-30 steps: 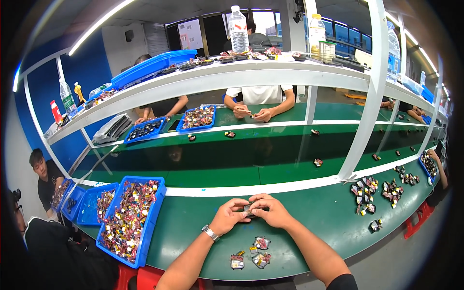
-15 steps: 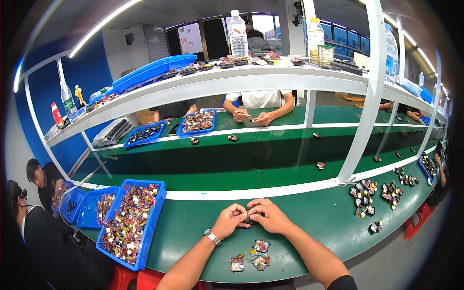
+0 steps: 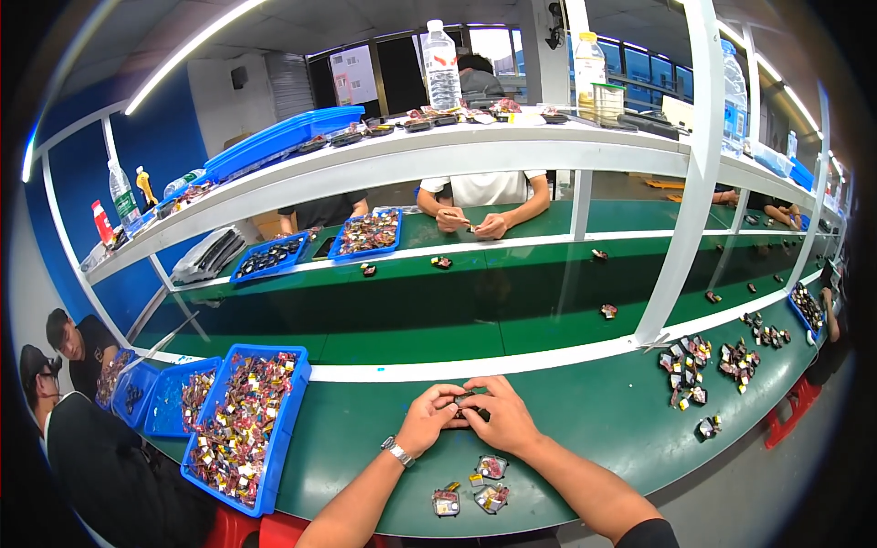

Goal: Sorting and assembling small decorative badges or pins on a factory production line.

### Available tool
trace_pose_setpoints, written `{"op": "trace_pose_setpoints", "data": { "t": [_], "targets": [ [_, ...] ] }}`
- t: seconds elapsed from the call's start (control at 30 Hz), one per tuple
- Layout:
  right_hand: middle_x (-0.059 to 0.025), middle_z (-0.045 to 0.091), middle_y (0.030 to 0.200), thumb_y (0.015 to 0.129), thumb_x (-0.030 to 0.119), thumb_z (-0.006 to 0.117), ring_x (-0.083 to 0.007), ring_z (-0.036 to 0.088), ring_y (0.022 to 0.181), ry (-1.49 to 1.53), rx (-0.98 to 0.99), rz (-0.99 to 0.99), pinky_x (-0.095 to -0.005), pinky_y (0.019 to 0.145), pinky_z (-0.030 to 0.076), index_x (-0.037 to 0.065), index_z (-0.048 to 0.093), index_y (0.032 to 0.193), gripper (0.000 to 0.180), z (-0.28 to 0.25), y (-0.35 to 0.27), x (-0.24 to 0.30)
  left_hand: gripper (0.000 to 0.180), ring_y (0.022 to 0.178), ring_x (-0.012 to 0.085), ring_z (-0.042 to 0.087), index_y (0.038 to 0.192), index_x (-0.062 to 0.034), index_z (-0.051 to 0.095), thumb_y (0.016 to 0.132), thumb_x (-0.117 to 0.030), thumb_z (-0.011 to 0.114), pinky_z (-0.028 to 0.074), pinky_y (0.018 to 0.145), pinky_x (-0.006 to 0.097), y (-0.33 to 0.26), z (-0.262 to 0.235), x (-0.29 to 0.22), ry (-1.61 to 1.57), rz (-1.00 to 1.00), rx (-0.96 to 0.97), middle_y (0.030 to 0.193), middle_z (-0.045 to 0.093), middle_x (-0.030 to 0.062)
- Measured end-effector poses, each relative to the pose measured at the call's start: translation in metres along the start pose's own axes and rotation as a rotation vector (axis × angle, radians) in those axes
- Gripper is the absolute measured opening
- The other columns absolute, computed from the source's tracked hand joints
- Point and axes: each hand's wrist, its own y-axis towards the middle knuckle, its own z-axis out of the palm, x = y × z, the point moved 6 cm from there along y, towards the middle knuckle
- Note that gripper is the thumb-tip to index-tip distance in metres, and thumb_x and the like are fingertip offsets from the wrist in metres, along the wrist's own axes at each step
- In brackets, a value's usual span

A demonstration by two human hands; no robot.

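Observation:
Above the green work surface, both hands hold one small dark casing, with the fingers covering much of it. My left hand, with a metal watch on its wrist, grips the casing from the left. On the other side, my right hand has its fingers curled over the casing's top and right edge. Just below the hands lie an open dark casing with reddish wires and two similar casings, a left one and a right one. A small yellow-and-silver piece sits among them.
A blue tray heaped with small wired parts stands at left, beside another blue tray. Clusters of casings lie at right. A white post supports the shelf ahead. Across the belt, a co-worker's hands handle a part.
My fingers have shifted around the casing, and more of its dark top shows between them. The whole view has moved slightly; the casings below my hands lie as before.

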Motion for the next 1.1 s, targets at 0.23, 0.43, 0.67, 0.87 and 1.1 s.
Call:
{"op": "trace_pose_setpoints", "data": {
  "t": [0.23,0.43,0.67,0.87,1.1],
  "targets": [
    [-0.0074,0.062,0.116,0.082,0.011,0.066,-0.0273,0.055,0.111,0.027,-0.063,0.008,-0.0368,0.091,0.048,0.008,0.074,0.093,0.014,0.004,-0.002,-0.005,0.024,0.105,0.0211,0.064,0.123,0.0005,0.049,0.099,-0.005,0.046,0.057,0.09,0.037,0.0,-0.002,0.0,-0.063,0.012,0.016,0.114,0.062,0.014],
    [-0.0079,0.062,0.117,0.082,0.011,0.066,-0.0278,0.055,0.111,0.061,-0.051,0.015,-0.0371,0.093,0.047,0.008,0.073,0.094,0.015,0.004,-0.001,-0.003,0.023,0.106,0.0211,0.064,0.122,0.0012,0.05,0.099,-0.004,0.047,0.057,0.09,0.037,0.0,-0.002,0.0,-0.057,0.034,0.037,0.114,0.062,0.014],
    [-0.0085,0.062,0.118,0.079,0.008,0.07,-0.0285,0.055,0.113,0.065,-0.1,0.018,-0.0381,0.094,0.048,0.009,0.074,0.093,0.015,0.006,-0.003,-0.004,0.023,0.107,0.0213,0.063,0.121,0.0013,0.051,0.099,-0.004,0.049,0.057,0.092,0.038,0.0,0.0,-0.001,-0.053,0.051,0.01,0.115,0.061,0.0143],
    [-0.0091,0.062,0.122,0.077,0.006,0.07,-0.0299,0.054,0.117,0.155,-0.128,0.042,-0.0395,0.097,0.047,0.007,0.073,0.094,0.017,0.004,-0.002,0.003,0.022,0.108,0.0213,0.063,0.12,-0.0002,0.052,0.099,-0.004,0.05,0.056,0.091,0.037,-0.001,-0.004,0.004,-0.089,0.114,-0.012,0.119,0.061,0.0142],
    [-0.011,0.061,0.122,0.074,0.004,0.07,-0.0313,0.053,0.118,0.039,-0.156,-0.129,-0.0404,0.097,0.046,0.006,0.071,0.094,0.02,-0.002,-0.001,0.018,0.019,0.112,0.0234,0.062,0.118,-0.0021,0.052,0.099,-0.005,0.051,0.056,0.091,0.037,-0.003,-0.007,0.001,-0.115,0.155,0.005,0.13,0.057,0.0174]
  ]
}}
